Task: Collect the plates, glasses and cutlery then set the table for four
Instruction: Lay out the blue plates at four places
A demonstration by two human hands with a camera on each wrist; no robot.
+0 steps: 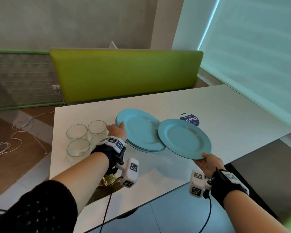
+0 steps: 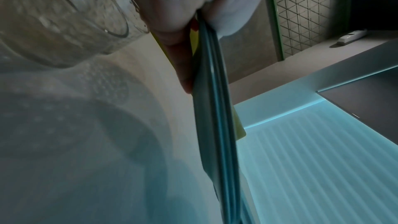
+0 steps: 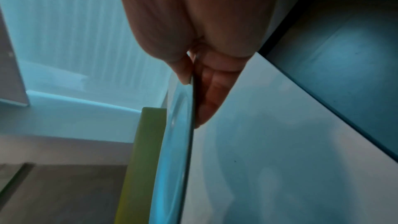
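Two hands, both on plates. Left hand (image 1: 118,130) grips the 9 o'clock rim of the plate stack (image 1: 139,130), thumb on top, fingers (image 2: 183,67) under; left wrist view shows the stacked teal rims (image 2: 215,108) edge-on, pinched btwn thumb and fingers. Stack looks tilted, far edge raised, near edge low over the white tabletop (image 1: 225,111); can't tell if it touches. Right hand (image 1: 208,163) pinches a single teal plate (image 1: 183,138) at its 5 o'clock rim, thumb on top, fingers (image 3: 211,94) beneath per right wrist view. That plate is held above the tabletop, at 3 o'clock of the stack, its left edge overlapping the stack's right edge.

Four clear glasses (image 1: 86,138) stand upright in a 2x2 cluster on the tabletop at 9 o'clock of the stack, just beside the left hand; nearest one (image 2: 64,14) fills the upper left of the left wrist view. Round dark-blue sticker (image 1: 190,119) w/ white lettering lies on the tabletop at 12 o'clock of the single plate, partly hidden by it. Green padded bench back (image 1: 124,73) runs along the tabletop's far side. White cables (image 1: 15,128) lie on the floor at far left. Both wrists carry black straps w/ white marker blocks.
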